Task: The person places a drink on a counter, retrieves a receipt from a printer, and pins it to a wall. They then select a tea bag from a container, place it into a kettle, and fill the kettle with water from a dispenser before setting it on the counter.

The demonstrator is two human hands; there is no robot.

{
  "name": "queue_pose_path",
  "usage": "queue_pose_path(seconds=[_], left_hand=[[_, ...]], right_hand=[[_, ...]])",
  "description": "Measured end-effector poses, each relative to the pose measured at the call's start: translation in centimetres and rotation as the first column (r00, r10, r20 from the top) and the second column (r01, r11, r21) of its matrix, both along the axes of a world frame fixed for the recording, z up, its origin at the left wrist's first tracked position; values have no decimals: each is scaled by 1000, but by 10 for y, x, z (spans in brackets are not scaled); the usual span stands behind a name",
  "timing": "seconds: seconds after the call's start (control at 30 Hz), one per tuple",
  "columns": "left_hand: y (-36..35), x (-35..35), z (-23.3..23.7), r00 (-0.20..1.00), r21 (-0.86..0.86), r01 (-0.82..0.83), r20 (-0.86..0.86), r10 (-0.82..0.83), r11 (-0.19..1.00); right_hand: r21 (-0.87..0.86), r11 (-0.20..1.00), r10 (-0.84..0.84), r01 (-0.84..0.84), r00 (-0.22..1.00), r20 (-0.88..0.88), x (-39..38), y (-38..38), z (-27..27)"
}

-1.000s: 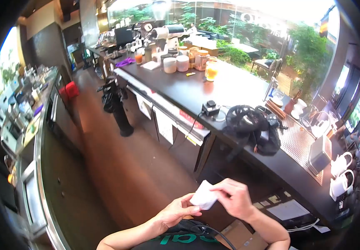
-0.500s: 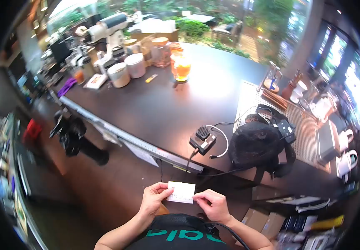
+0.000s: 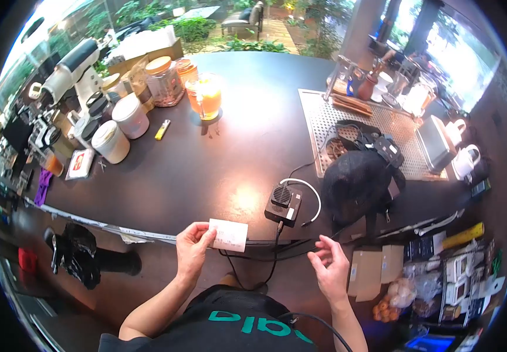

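Head view, looking down over the dark counter (image 3: pixel 218 170).

- Left hand (image 3: pixel 193 251): thumb and forefinger pinched on the left edge of a white paper slip (image 3: pixel 228 235), the other fingers curled under it. The slip is held flat, printed face up, over the counter's near edge, just left of and below the small black speaker box (image 3: pixel 282 205).
- Right hand (image 3: pixel 328 273): fingers loosely spread, palm half up, holding nothing. It hangs off the counter, below and to the right of the speaker box, well apart from the slip.
- Speaker box sits near the counter's front edge; a white cable (image 3: pixel 312 196) loops from its right side and a dark cord drops from it over the edge.
- Just right of the speaker box: a black strapped bundle (image 3: pixel 359 179), partly lying on a perforated metal tray (image 3: pixel 347 117).
- Far beyond the speaker box, up and left: a glass of orange drink (image 3: pixel 207 97), a yellow lighter (image 3: pixel 162 129), two white canisters (image 3: pixel 111 141) and a cork-lidded jar (image 3: pixel 162 82).
- Below and right of the speaker box, under the counter: flat cardboard boxes (image 3: pixel 376 270).
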State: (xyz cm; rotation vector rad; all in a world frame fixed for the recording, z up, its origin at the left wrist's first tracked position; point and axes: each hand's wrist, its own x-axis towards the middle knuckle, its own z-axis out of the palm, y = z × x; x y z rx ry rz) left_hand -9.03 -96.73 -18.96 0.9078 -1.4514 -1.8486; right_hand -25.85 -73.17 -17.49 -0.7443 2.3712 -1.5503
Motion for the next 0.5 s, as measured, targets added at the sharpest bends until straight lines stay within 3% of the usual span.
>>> queue_pose_path(seconds=[0.07,0.13,0.2,0.4,0.5], left_hand=[[-19,-4,-4,1000,-80,-6,-7,5,997],[-44,-13,-4,1000,-41,-22,-20,21,999],[-74,-27,0,997,-22,7,76,-5,1000],[-160,-84,-20,990,68,119,72,-124,991],[-182,-117,-21,984,1,176,0,-176,984]], right_hand=[[17,1000,-25,25,1000,-5,9,-13,-4],[72,997,-31,34,998,-50,19,-23,-3],[104,991,-74,80,995,-61,27,-33,-1],[55,956,-288,287,957,18,61,-61,-5],[43,904,-429,426,899,86,82,-72,-4]])
